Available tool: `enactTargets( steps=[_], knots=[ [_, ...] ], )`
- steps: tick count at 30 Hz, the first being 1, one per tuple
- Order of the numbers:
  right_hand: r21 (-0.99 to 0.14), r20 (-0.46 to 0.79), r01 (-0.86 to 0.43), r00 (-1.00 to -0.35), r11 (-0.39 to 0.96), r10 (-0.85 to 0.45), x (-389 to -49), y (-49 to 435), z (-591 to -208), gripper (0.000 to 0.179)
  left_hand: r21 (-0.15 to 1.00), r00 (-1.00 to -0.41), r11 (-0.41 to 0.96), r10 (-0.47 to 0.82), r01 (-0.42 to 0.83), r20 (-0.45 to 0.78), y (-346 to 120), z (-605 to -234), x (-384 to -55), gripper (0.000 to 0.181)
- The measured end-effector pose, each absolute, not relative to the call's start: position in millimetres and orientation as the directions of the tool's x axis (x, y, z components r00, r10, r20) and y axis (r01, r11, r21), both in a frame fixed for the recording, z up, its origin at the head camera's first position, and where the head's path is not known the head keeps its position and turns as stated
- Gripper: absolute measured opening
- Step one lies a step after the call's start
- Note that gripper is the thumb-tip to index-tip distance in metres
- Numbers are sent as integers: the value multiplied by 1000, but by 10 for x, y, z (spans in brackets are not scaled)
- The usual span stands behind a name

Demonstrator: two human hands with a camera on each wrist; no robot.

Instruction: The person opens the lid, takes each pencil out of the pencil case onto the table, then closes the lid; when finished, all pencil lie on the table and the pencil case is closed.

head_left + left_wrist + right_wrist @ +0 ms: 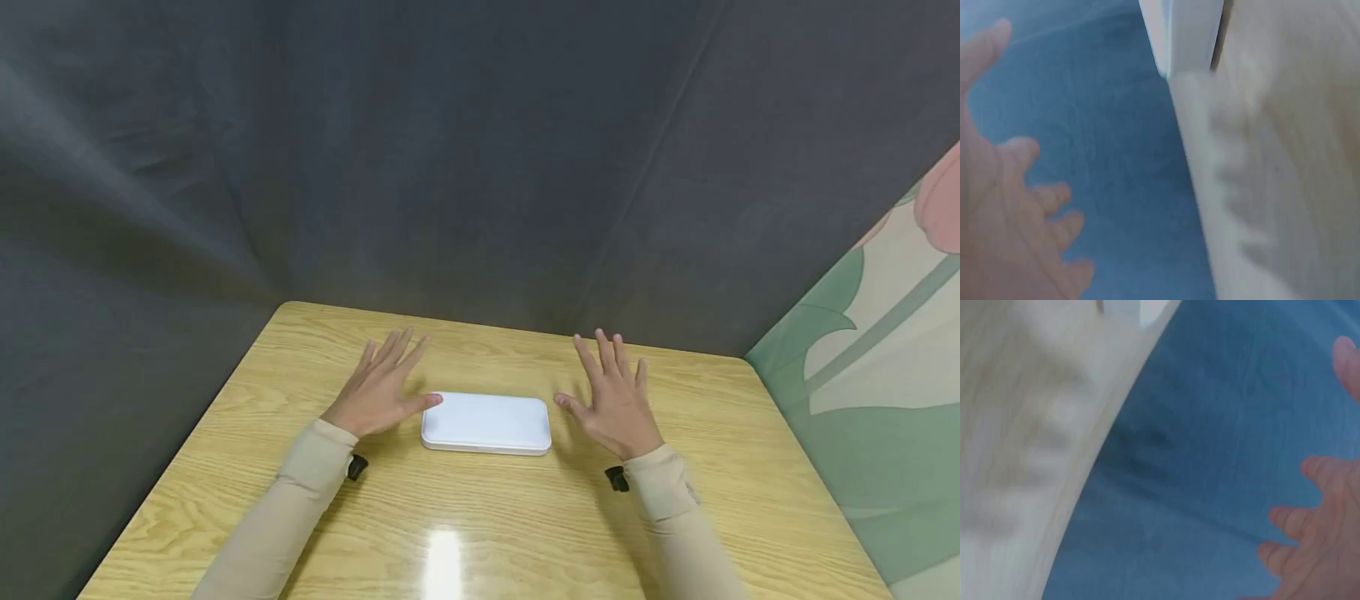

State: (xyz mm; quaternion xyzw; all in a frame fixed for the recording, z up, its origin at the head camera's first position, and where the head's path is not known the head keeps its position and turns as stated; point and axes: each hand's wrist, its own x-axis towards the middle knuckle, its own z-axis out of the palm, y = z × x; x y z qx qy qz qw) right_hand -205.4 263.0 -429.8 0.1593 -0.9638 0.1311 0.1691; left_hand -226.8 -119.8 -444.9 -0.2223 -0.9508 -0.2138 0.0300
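A flat white case (486,423) with rounded corners lies on the wooden table, between the two hands. My left hand (381,392) is spread over the table to its left, palm down, and the thumb overlaps the case's upper left corner in the head view. To the right, my right hand (617,408) is held with fingers spread, its thumb a short way from the case's right end. Neither hand holds anything. In the left wrist view the case's end (1194,37) shows at the top, apart from the fingers; a corner of the case (1124,307) shows in the right wrist view.
The light wooden table (480,517) has rounded far corners. A dark grey curtain (465,167) hangs behind it and down the left side. Along the right edge is a cloth with a flower pattern (892,450). Each wrist wears a small black device (357,467).
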Motion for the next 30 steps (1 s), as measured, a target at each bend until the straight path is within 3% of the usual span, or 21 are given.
enactTargets(
  steps=[5, 12, 21, 30],
  knots=[
    [-191, 326, -482, -853, 855, -408, -2013, 2306, -4421, 94, 571, -871, 722, 491, 391, -25, -1087, -4561, -2222, 110],
    [-154, 188, -600, -798, 785, -573, -1948, 1890, -4734, 97, 603, -833, 702, 543, 380, -107, -952, -4814, -2261, 134],
    [-58, 143, -638, -767, 768, -626, -2006, 1753, -4836, 88, 587, -846, 716, 524, 378, -94, -925, -4893, -2269, 114],
    [112, 121, -636, -754, 764, -646, -2026, 1621, -4786, 79, 574, -864, 727, 500, 376, -67, -909, -4943, -2285, 111]
  ],
)
